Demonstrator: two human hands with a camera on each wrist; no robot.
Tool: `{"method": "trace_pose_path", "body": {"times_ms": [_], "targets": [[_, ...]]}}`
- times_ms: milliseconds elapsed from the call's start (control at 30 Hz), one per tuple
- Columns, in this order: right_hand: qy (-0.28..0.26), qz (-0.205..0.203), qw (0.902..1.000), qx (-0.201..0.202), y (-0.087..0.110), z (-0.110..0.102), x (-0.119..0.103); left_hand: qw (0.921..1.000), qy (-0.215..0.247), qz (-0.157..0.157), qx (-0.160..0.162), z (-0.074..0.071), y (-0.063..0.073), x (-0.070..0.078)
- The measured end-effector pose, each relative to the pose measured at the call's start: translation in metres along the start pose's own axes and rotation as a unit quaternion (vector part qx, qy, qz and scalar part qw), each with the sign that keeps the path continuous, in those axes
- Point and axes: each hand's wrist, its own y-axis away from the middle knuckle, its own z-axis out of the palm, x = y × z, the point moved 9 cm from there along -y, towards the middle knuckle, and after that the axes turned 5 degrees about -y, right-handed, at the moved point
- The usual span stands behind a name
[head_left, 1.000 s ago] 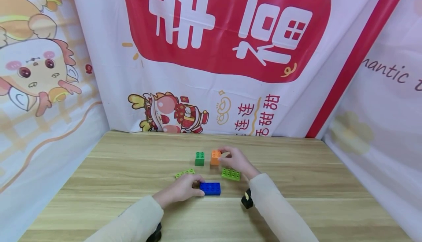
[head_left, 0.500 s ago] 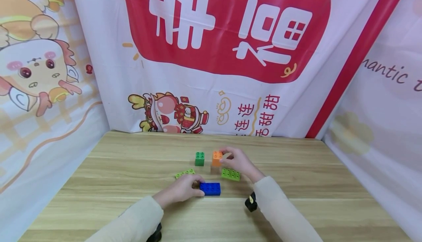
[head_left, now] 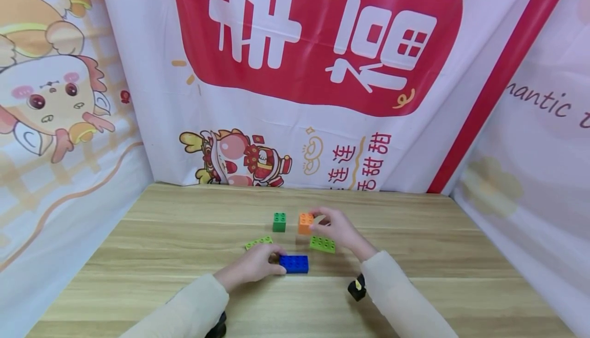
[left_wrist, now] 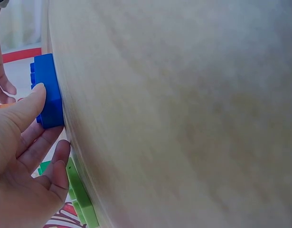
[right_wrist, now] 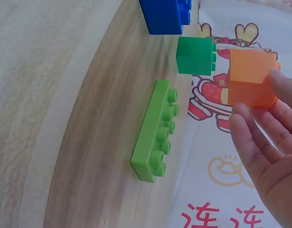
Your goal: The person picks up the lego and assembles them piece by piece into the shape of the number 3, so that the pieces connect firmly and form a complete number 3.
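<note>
My left hand pinches one end of a blue toy brick, thumb on its near side; the brick lies flat on the table. In the left wrist view the thumb rests on the side of the blue brick. An orange two-by-two brick is in my right hand, pinched between thumb and fingers. The right wrist view has this orange brick held up off the table. Just below the right hand lies a light green brick.
A dark green brick stands left of the orange one. Another light green brick lies behind my left hand, partly covered by it. The wooden table meets a printed cloth at its back edge.
My right hand has moved slightly right and toward me with the orange brick. The left hand and the blue brick have stayed put.
</note>
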Motion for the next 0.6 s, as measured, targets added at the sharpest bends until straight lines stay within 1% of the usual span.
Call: {"method": "trace_pose_path", "body": {"times_ms": [233, 600], "targets": [[0.006, -0.004, 1.0000, -0.005, 0.007, 0.000, -0.007, 1.0000, 0.002, -0.002, 0.002, 0.000, 0.000, 0.000], [-0.006, -0.033, 0.9993, -0.013, 0.014, 0.002, -0.014, 1.0000, 0.002, -0.001, -0.001, 0.001, 0.000, -0.002]]}}
